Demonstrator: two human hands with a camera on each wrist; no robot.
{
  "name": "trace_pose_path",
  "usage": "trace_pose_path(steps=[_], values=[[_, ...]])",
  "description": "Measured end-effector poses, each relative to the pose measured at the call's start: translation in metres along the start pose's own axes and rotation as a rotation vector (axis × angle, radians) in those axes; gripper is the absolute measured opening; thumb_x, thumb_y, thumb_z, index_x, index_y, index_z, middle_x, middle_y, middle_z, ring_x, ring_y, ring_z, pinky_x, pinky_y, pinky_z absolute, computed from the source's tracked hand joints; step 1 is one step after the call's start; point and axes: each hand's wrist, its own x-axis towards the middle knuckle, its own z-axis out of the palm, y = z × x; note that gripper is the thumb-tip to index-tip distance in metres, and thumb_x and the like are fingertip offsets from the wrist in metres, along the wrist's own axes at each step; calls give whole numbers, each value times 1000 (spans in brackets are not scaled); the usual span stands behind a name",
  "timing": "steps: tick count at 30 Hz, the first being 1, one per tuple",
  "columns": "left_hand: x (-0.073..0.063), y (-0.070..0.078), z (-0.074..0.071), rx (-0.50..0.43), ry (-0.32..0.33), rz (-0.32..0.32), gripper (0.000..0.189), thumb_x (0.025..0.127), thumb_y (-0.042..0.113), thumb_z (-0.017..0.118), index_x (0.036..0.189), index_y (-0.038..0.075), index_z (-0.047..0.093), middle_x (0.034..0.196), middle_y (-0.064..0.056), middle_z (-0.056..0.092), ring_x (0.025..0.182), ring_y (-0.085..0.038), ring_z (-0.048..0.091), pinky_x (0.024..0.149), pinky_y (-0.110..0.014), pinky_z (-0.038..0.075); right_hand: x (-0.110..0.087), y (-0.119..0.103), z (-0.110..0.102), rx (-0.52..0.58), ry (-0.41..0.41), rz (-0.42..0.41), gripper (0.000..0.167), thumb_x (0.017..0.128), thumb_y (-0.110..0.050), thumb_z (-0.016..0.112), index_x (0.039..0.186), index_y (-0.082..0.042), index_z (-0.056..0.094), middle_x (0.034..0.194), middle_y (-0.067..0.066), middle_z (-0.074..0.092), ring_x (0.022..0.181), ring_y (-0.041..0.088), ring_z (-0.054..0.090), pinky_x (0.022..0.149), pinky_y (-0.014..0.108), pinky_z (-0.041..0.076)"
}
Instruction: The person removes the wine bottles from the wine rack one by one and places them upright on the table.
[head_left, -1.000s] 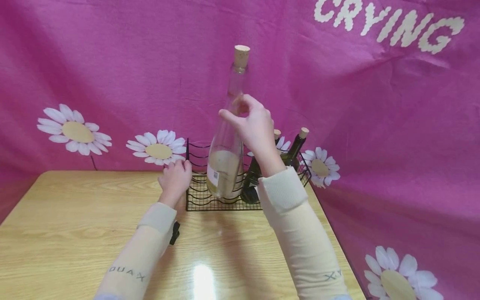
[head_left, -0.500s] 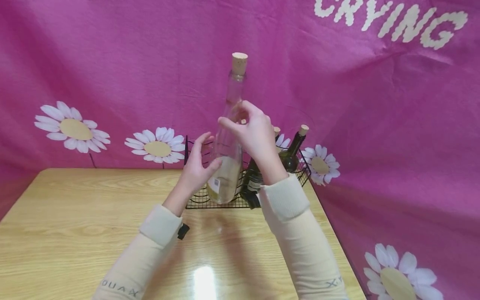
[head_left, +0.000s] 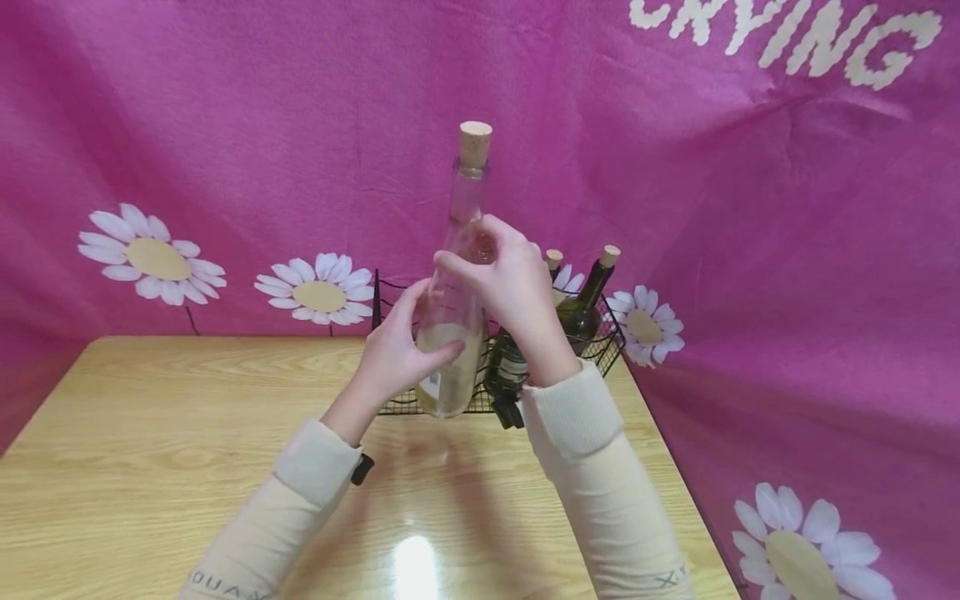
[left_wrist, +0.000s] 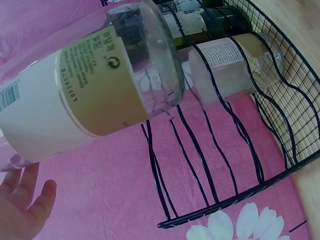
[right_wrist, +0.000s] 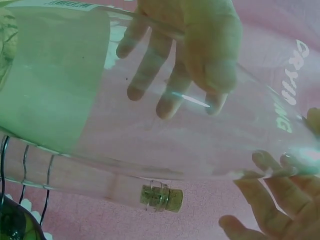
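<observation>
A tall clear glass bottle (head_left: 447,396) with a cork stopper (head_left: 475,145) is held nearly upright in both hands, in front of a black wire rack (head_left: 392,406). My right hand (head_left: 517,279) grips it at the shoulder, below the neck. Lower down, my left hand (head_left: 393,354) has its thumb across the front and its fingers behind. Through the glass in the right wrist view, the left hand's fingers (right_wrist: 170,97) show. Turned toward the left wrist camera is the bottle's white and tan label (left_wrist: 100,85).
Another clear corked bottle (left_wrist: 215,90) lies in the rack, seen from the left wrist. Dark green corked bottles (head_left: 579,321) fill its right side. The wooden table (head_left: 187,433) extends left and forward, and a pink daisy-print cloth (head_left: 300,150) hangs behind.
My left hand has left the rack's left end, moved right and taken hold of the bottle's body. The bottle, in my right hand, has come slightly lower and nearer.
</observation>
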Motion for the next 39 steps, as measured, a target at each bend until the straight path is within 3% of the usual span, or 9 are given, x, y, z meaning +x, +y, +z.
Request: trace_pose_path(steps=[8,17,26,33,39], values=[[-9,2,1,198,-29,-10,74,70,51,66,131,18,40,112,-2,58,92,-20,58,65,-40,45,-10,9,6,38,-17,0,39,74,-35,70,107,-17,61,93,1,65,80,14,60,67,32,47],[-16,7,1,339,-78,-49,71,71,57,61,128,18,45,108,1,59,85,-19,60,59,-37,43,-15,12,9,19,-24,-4,38,73,-37,71,104,-16,61,95,1,65,82,14,60,70,32,46],[-19,12,-1,422,-135,-82,70,71,60,58,127,19,45,106,2,61,81,-20,61,56,-37,42,-18,15,10,-22,-43,-5,36,74,-39,70,102,-17,62,90,-1,65,72,14,59,59,30,45],[-22,12,-1,490,-151,-65,66,71,63,55,119,18,50,80,1,61,59,-14,54,45,-29,36,-22,18,13,-18,-62,16,38,74,-39,70,105,-19,61,93,-3,64,72,13,58,62,31,44],[-26,10,2,501,-159,-58,72,71,65,54,123,16,48,74,2,59,53,-12,50,42,-27,35,-25,21,15,9,-63,10,37,73,-35,71,105,-19,62,93,-3,64,76,13,59,65,32,45]])
